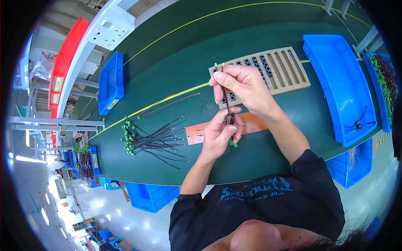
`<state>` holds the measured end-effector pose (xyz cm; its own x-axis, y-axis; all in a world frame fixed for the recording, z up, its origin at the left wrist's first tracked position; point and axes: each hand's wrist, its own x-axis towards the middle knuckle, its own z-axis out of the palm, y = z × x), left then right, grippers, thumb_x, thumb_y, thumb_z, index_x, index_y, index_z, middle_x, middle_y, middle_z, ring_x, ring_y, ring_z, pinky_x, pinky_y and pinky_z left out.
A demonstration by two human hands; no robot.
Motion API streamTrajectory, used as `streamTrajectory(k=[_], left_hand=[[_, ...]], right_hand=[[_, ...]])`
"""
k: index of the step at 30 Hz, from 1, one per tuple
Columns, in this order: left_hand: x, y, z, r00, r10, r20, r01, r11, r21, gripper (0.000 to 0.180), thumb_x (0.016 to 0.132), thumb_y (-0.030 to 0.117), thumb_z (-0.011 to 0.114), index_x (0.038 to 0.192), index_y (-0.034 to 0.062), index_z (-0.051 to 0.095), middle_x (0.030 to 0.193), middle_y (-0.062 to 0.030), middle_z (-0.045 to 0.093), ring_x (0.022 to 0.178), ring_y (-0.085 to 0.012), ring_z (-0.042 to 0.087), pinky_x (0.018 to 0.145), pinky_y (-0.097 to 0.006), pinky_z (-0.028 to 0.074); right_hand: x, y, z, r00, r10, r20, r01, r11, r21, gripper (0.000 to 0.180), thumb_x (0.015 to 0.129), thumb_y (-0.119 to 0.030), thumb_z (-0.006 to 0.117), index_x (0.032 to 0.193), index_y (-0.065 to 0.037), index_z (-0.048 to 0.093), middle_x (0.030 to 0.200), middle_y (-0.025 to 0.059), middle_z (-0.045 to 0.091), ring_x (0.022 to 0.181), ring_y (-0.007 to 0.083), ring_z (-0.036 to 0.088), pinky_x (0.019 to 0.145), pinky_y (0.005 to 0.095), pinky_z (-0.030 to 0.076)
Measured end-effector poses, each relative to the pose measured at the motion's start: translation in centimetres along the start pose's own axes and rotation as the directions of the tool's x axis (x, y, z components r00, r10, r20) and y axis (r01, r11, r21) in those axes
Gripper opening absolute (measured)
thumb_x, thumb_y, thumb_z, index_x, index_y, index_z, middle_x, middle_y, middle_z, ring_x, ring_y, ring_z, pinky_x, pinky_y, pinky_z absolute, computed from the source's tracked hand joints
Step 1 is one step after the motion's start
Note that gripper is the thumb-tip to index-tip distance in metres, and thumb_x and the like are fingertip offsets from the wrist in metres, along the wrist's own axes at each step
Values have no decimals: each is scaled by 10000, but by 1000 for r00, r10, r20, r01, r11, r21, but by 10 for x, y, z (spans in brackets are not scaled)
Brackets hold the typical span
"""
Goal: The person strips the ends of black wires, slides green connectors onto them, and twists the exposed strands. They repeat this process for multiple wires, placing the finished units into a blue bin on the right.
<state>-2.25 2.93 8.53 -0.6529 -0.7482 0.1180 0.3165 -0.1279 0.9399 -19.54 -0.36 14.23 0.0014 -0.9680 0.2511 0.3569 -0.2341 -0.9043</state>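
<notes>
Wires (pixel 226 97) are being pinched near their tips by the right hand (pixel 250 90) over the bench (pixel 268 152), a black core (pixel 230 119) by the left hand (pixel 217 137); threading's probably being done, so a steady pull is likely being called for next.

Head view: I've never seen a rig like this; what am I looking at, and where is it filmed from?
There's no machine here, just a person's bare hands. The single picture comes from a fisheye camera on their head, looking down, so straight edges bend. The left hand holds a small dark part; the right hand pinches thin leads above it. On the green table lie black wires with green ends, red wires, an orange-brown strip, a slotted beige tray and blue bins.
</notes>
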Motion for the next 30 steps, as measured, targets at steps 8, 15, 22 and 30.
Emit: streamTrajectory(k=[8,15,22,30], left_hand=[[0,-3,-12,996,-83,-32,85,992,97,394,1111,173,499,1457,-15,480,1023,-134,676,614,-62,446,582,-220,391],[-3,-17,-20,993,-93,-75,85,990,-110,247,1128,250,491,1264,44,507,892,-61,574,581,-46,315,544,-220,290],[0,-18,-20,978,-96,-184,66,985,-161,339,1136,357,447,1253,46,512,840,-15,505,603,-44,300,539,-216,247],[4,-5,-30,989,-124,-85,120,991,-51,439,1135,468,395,1175,57,543,760,42,396,596,-48,272,531,-220,224]], right_hand=[[5,3,-9,995,87,56,-80,990,-115,261,1077,-209,602,1067,19,728,825,66,744,754,100,706,616,235,529],[8,12,-5,991,135,22,-135,991,-4,246,1085,-195,588,1051,18,705,872,86,750,750,116,710,598,229,527],[10,33,2,996,78,-41,-77,997,22,231,1090,-167,576,1001,26,666,783,68,681,674,134,662,626,263,565],[0,28,14,993,79,-91,-60,978,201,192,1085,-104,563,994,51,632,764,61,614,642,141,618,587,303,569]])
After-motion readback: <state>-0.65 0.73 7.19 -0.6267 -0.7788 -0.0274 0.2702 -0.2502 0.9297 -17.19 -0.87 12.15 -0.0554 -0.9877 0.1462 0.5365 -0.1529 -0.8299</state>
